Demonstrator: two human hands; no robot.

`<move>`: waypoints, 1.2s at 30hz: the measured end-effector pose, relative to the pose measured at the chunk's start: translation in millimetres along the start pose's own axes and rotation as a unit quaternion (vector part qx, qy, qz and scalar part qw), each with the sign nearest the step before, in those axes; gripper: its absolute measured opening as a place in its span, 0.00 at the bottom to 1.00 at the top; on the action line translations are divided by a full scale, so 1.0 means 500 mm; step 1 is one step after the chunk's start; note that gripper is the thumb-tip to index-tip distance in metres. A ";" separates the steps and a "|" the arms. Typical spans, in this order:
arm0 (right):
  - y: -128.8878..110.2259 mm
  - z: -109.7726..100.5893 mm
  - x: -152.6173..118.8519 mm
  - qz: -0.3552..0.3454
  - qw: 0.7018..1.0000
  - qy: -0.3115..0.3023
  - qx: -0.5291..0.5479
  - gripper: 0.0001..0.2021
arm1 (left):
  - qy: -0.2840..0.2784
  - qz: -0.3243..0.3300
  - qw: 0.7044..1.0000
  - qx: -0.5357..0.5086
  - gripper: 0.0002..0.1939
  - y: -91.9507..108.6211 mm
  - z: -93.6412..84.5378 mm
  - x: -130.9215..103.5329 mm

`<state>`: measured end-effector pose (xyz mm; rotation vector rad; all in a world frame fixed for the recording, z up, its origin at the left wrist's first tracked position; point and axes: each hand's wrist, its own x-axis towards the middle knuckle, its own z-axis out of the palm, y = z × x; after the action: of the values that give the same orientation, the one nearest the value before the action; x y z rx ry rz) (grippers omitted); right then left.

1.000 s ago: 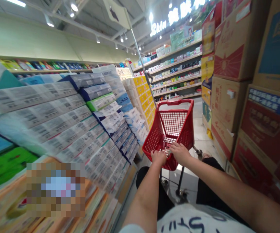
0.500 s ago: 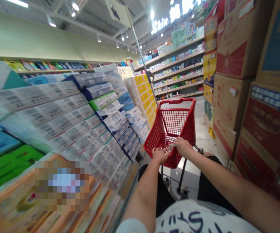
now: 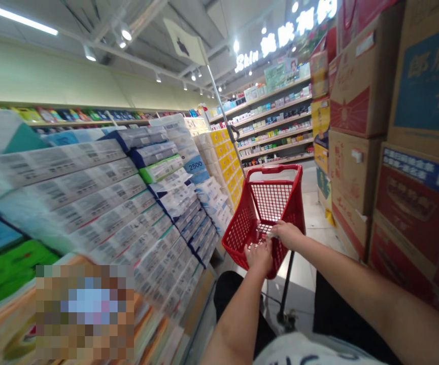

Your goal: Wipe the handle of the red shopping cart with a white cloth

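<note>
Ahead of me stands a red plastic shopping cart (image 3: 272,200) with lattice walls, a dark leg and a wheel below. My left hand (image 3: 259,256) lies over the cart's near rim, fingers stretched forward and apart, palm down, with no object visible in it. Just right of it, my right hand (image 3: 288,235) reaches over the cart with its fingers bent together. A small pale bit shows at those fingertips, too small to name. Inside the cart, some reddish or clear detail near the fingers cannot be made out.
Stacked packs of paper tissue (image 3: 90,203) line the left side, with yellow-fronted packs (image 3: 227,157) beyond. Cardboard boxes (image 3: 356,167) rise high on the right. Full shelves (image 3: 276,121) stand at the back. A pole with a pale flag (image 3: 184,43) rises near the cart.
My left hand has moved right and further over the cart, closer to the right hand. The right hand stays over the cart nearly as before. The view has tilted up slightly.
</note>
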<state>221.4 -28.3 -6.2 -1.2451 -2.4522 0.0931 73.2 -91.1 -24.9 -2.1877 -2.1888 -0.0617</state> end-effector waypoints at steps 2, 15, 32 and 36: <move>0.000 -0.005 0.000 0.009 1.000 -0.004 0.000 0.12 | -0.015 0.005 1.000 0.024 0.28 -0.004 -0.002 0.001; -0.054 0.013 0.000 0.017 1.000 -0.001 0.016 0.16 | 0.021 0.068 0.997 0.002 0.28 -0.093 0.011 0.027; -0.066 0.008 0.019 0.034 0.999 -0.012 0.000 0.13 | -0.030 0.072 0.992 0.097 0.22 -0.096 -0.022 0.016; -0.065 0.036 0.009 0.048 0.998 0.026 0.038 0.14 | 0.009 0.006 0.999 0.035 0.31 -0.051 -0.019 0.014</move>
<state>187.6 -42.4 -13.7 -1.3155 -2.3225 0.1749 47.8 -84.9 -15.0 -2.1556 -2.1342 -0.0045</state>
